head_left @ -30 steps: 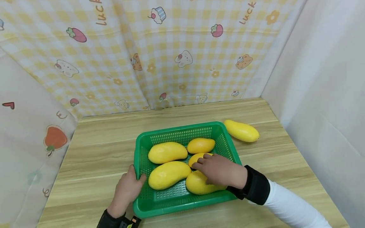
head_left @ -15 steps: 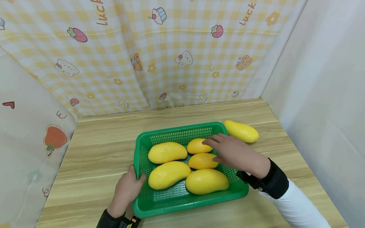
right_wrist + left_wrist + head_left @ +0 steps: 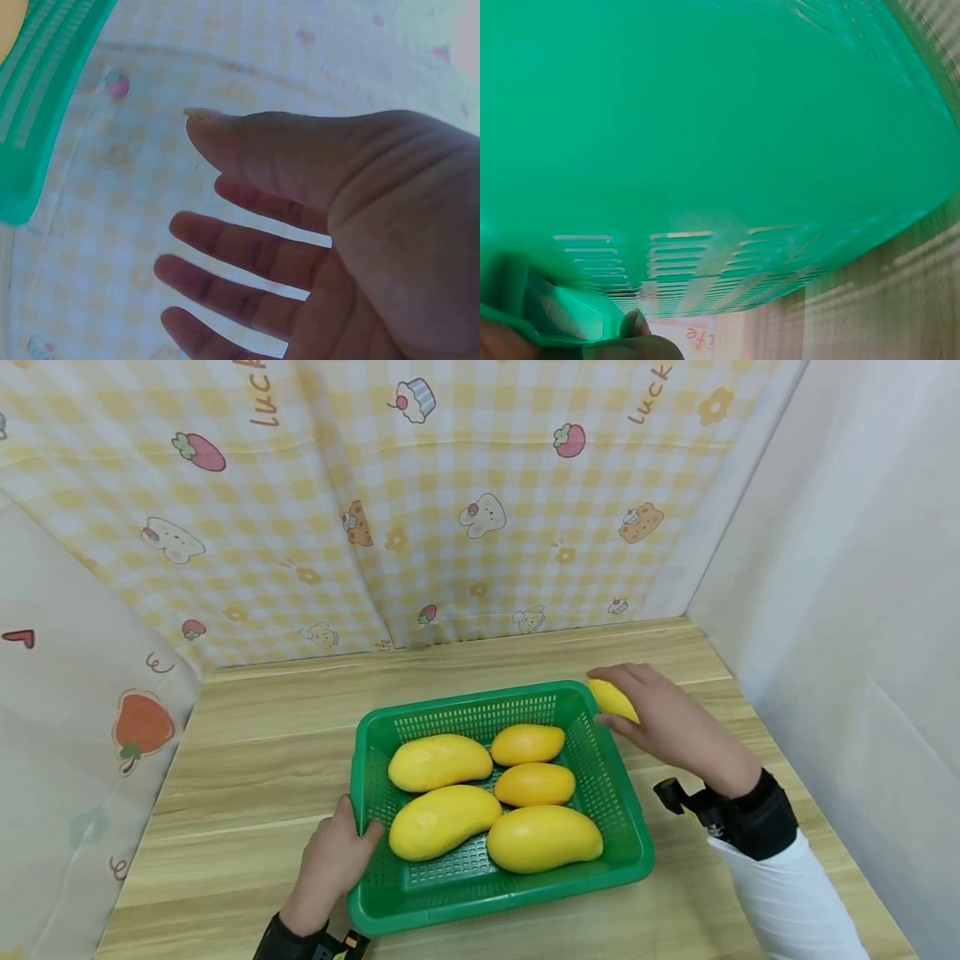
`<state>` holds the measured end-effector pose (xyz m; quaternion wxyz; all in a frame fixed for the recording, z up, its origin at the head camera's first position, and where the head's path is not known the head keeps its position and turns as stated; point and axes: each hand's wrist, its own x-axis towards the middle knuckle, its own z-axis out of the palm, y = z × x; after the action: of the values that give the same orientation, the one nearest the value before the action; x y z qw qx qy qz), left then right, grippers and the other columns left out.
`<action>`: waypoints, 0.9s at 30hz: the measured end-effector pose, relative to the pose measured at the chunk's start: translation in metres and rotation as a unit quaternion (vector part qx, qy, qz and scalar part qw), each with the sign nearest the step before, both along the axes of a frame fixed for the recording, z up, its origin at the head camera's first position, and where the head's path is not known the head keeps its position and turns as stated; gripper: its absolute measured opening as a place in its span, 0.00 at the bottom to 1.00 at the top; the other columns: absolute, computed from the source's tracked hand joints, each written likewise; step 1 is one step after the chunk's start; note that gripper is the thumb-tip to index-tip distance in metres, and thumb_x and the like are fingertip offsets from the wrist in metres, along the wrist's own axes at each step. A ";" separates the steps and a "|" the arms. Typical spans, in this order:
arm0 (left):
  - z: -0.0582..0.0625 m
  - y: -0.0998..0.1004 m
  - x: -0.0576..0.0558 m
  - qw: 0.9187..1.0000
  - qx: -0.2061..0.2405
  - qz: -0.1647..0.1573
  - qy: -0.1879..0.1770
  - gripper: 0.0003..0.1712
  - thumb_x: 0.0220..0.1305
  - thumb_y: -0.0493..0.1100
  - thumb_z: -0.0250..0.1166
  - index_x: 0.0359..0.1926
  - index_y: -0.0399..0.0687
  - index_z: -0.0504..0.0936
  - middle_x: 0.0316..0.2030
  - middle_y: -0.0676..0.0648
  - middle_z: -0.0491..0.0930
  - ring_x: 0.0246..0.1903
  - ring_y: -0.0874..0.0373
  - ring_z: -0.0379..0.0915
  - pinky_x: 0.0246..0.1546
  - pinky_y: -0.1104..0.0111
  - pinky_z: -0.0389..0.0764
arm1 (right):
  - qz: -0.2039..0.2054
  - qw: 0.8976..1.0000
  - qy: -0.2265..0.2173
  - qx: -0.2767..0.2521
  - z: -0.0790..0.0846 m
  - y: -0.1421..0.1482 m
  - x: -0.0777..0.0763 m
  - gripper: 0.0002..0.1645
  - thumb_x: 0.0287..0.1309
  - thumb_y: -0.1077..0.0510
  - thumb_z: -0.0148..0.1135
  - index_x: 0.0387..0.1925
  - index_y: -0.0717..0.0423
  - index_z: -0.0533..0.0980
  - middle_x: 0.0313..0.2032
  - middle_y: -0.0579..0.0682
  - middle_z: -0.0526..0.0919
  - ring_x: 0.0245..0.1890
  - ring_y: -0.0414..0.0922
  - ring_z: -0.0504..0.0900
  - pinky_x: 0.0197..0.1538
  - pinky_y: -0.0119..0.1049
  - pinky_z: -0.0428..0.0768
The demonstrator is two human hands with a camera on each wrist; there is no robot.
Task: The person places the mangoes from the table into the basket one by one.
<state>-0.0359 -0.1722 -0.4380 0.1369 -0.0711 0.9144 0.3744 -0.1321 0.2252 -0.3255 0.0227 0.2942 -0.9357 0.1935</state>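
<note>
The green plastic basket (image 3: 491, 912) stands on the table with several yellow mangoes inside, among them a large one (image 3: 544, 838) at the front right. My left hand (image 3: 335, 852) grips its left rim; the left wrist view is mostly filled by the basket's outer wall (image 3: 705, 135). Beyond the right rim, a long yellow mango (image 3: 612, 700) lies on the table. My right hand (image 3: 670, 717) hovers at that mango and hides its right part, thumb and fingers apart. In the right wrist view the right hand (image 3: 375, 240) has spread fingers with nothing between them.
The wooden table (image 3: 255, 760) extends around the basket. A yellow checked cloth (image 3: 420, 485) hangs behind it, with white cloth sheets (image 3: 847, 568) along the sides.
My right hand has left the front-right mango in the basket and moved right and back, over the rim, to the mango outside. My left hand keeps its grip on the basket.
</note>
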 end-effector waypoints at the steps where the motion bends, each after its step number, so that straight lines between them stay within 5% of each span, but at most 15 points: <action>1: 0.000 0.000 0.000 1.000 0.001 0.002 -0.001 0.24 0.66 0.41 0.54 0.53 0.23 0.63 0.22 0.44 0.75 0.16 0.57 0.75 0.14 0.66 0.75 | -0.008 1.000 -0.006 -0.004 -0.001 0.003 -0.002 0.32 0.56 0.61 0.67 0.62 0.62 0.67 0.53 0.62 0.75 0.53 0.58 0.73 0.53 0.54 0.73; 9: 0.001 0.000 0.000 1.000 0.002 0.006 -0.006 0.24 0.66 0.40 0.54 0.54 0.24 0.63 0.22 0.44 0.75 0.16 0.57 0.75 0.14 0.67 0.75 | -0.061 0.997 -0.039 -0.002 -0.021 0.022 -0.024 0.32 0.59 0.61 0.64 0.62 0.67 0.66 0.56 0.67 0.72 0.55 0.63 0.70 0.55 0.57 0.70; 17: 0.001 0.000 0.000 1.000 -0.004 0.002 -0.003 0.24 0.66 0.41 0.54 0.54 0.24 0.63 0.23 0.44 0.76 0.16 0.57 0.75 0.14 0.66 0.75 | -0.102 0.988 -0.118 0.017 -0.050 0.041 -0.045 0.37 0.59 0.59 0.65 0.65 0.69 0.61 0.59 0.72 0.65 0.58 0.68 0.64 0.57 0.60 0.66; 27: 0.000 0.001 0.000 1.000 -0.002 0.005 -0.001 0.24 0.66 0.40 0.54 0.54 0.24 0.63 0.23 0.44 0.76 0.17 0.56 0.76 0.14 0.66 0.76 | -0.146 0.977 -0.153 0.037 -0.078 0.053 -0.055 0.41 0.54 0.60 0.68 0.63 0.73 0.60 0.56 0.77 0.64 0.54 0.73 0.64 0.53 0.64 0.67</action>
<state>-0.0364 -0.1711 -0.4378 0.1360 -0.0766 0.9145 0.3733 -0.1874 0.2780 -0.4031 -0.1040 0.1218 -0.9674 0.1963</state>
